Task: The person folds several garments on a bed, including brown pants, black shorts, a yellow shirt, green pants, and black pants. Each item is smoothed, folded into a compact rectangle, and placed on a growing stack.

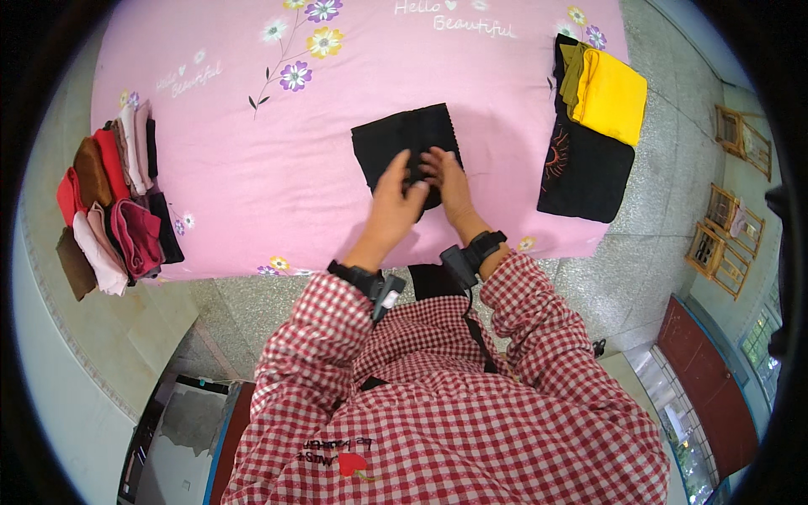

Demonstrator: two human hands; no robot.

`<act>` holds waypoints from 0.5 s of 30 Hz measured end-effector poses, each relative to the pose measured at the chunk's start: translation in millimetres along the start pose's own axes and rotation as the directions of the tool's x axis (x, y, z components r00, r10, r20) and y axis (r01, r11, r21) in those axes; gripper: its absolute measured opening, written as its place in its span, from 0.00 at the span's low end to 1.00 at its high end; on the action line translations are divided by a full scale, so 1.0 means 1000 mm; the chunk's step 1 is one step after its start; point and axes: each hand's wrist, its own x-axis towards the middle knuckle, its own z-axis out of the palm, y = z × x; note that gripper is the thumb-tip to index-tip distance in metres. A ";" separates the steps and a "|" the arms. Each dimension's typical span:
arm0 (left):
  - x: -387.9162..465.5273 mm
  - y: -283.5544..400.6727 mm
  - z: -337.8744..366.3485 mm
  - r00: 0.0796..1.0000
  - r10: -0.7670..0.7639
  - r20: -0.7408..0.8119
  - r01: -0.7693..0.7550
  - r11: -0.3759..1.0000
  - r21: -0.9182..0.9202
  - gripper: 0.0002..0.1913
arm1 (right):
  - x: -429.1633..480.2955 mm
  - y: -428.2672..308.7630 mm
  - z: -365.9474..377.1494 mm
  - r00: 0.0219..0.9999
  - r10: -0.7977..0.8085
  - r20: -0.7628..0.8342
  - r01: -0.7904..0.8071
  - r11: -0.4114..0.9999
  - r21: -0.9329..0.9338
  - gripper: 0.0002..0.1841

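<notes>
A folded black cloth (404,129) lies on the pink flowered bedspread (303,170) in front of me. Over its lower middle is my left hand (401,192), thumb and fingers apart. Close beside it, my right hand (447,177) is over the cloth's right part, its fingers curled and somewhat blurred. Both hands seem to rest on or just above the fabric; contact is hard to tell. Neither hand plainly grips it. The cloth's right edge looks scalloped, and its lower end is partly hidden by my hands.
At the right edge lie a folded yellow cloth (609,95), an olive one (571,72) and a black one with an orange print (590,177). Folded clothes in red, brown, pink and black (136,233) stand grouped at the left edge. Wooden chairs (726,221) are farther right.
</notes>
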 end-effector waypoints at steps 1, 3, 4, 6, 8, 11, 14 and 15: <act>-0.001 0.000 0.016 0.995 -0.029 0.096 0.035 0.998 -0.054 0.31 | 0.006 -0.002 -0.014 0.999 0.016 -0.052 -0.013 0.999 0.052 0.30; -0.002 -0.012 0.027 0.995 0.066 0.073 -0.076 0.987 0.144 0.31 | 0.016 -0.004 -0.036 0.947 -0.185 -0.263 0.087 0.936 -0.342 0.25; -0.003 -0.022 0.027 0.991 0.126 -0.046 -0.113 0.968 0.222 0.29 | 0.018 -0.004 -0.043 0.939 -0.130 -0.319 0.059 0.973 -0.222 0.23; -0.010 -0.048 0.019 0.936 0.143 -0.322 -0.026 0.940 0.341 0.25 | 0.020 -0.006 -0.052 0.939 -0.232 -0.253 0.114 0.905 -0.409 0.22; -0.017 -0.073 0.003 0.893 -0.128 -0.430 0.258 0.931 0.259 0.25 | 0.019 -0.005 -0.048 0.947 -0.276 -0.163 0.118 0.774 -0.622 0.22; -0.017 -0.094 -0.008 0.818 -0.491 -0.299 0.477 0.870 -0.123 0.25 | 0.022 0.001 -0.030 0.951 -0.308 -0.037 0.152 0.568 -0.809 0.24; -0.009 -0.096 -0.010 0.764 -0.640 -0.078 0.578 0.733 -0.357 0.24 | 0.027 0.015 -0.018 0.971 -0.208 -0.121 0.065 0.709 -0.702 0.25; -0.006 -0.093 -0.010 0.749 -0.662 -0.024 0.600 0.694 -0.398 0.23 | 0.029 0.017 -0.019 0.992 -0.095 -0.084 0.022 0.780 -0.626 0.26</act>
